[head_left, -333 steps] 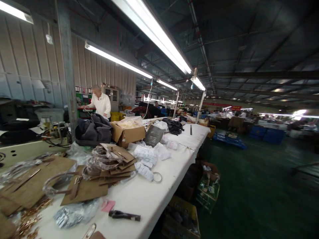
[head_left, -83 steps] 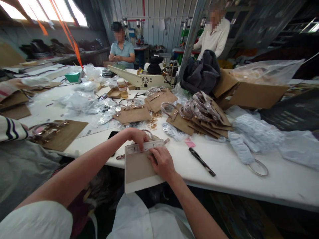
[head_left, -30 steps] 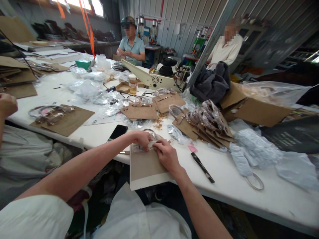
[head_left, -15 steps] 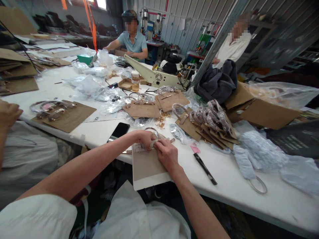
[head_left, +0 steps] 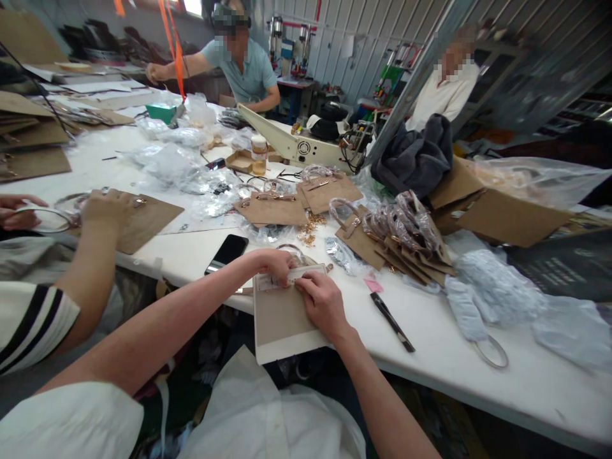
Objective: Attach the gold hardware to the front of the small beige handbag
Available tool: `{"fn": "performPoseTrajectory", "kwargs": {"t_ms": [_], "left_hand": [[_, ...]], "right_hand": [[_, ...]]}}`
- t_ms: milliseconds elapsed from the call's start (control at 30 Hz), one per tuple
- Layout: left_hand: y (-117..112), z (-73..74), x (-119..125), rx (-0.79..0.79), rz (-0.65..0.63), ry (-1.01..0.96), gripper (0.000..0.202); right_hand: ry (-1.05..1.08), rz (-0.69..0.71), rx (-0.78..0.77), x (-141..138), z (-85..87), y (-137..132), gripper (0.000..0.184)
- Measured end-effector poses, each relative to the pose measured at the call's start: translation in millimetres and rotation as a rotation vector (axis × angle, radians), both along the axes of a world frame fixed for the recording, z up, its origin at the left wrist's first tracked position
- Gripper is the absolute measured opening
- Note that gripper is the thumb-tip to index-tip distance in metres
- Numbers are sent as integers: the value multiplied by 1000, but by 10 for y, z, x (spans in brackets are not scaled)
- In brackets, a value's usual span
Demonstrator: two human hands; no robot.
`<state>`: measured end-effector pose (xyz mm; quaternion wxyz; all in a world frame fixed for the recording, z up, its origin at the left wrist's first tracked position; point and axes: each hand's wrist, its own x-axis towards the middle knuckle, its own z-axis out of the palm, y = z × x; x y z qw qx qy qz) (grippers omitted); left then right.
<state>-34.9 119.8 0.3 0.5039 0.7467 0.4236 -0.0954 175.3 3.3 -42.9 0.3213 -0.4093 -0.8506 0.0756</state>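
Bag panel [head_left: 280,312]: at the near edge of the counter [head_left: 430,325], lower part projecting past it toward the wearer's lap. Left hand [head_left: 281,266]: forearm crosses in from lower left, wrist bent, fingers hooked over the panel's top edge; grip closed on that edge. Right hand [head_left: 322,299]: comes up from lower right, palm low over the panel, thumb and fingertips gathered narrow at its upper strip, close beside the left fingers. Whether the right grip pinches anything: cannot tell.

Panel appearance: flat, roughly rectangular, dull beige face, pale band along the bottom, whitish strip with small dark marks along the top. A curved handle [head_left: 291,247] shows beyond the top edge.

Surroundings: phone [head_left: 228,252] to the left, partly behind the forearm; pink scrap [head_left: 373,285] and dark slender tool [head_left: 392,322] to the right. Further back, gold-coloured metal bits [head_left: 312,229] lie loose near a pile of brown bag panels [head_left: 421,252] with wrapped handles. At left, a co-worker's hand [head_left: 108,210] is over another brown panel [head_left: 153,223].
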Motion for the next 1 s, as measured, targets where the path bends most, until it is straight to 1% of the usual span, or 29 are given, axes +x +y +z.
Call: {"fn": "performPoseTrajectory", "kwargs": {"t_ms": [100, 167, 400, 600, 733, 1000], "left_hand": [[8, 21, 3, -2, -10, 0, 30], [7, 19, 0, -15, -12, -4, 29], [0, -55, -4, -92, 18, -30, 35], [-14, 30, -23, -112, -3, -51, 35], [-27, 79, -34, -92, -10, -51, 33], [-31, 84, 6, -72, 1, -29, 27]], "right_hand": [[-26, -9, -22, -14, 5, 16, 12], [-14, -8, -31, -27, 3, 35, 12], [31, 50, -44, -16, -62, 82, 15], [23, 55, -24, -4, -27, 68, 15], [43, 25, 23, -22, 10, 104, 17], [-36, 95, 50, -79, 43, 241, 12]]}}
